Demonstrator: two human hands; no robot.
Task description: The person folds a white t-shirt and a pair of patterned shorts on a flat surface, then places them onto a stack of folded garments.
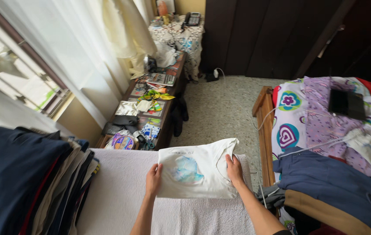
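The left hand and right hand each close a grip on a side edge of the folded white cotton T-shirt with a pale blue print. It lies flat on the white towel-covered surface, beside a tall stack of folded dark clothes.

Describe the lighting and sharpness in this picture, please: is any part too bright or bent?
Head view: daylight overexposes the window and curtain; the wardrobe is dark; the white T-shirt and both hands, left and right, are evenly lit and sharp; wide-angle bending shows at the edges.
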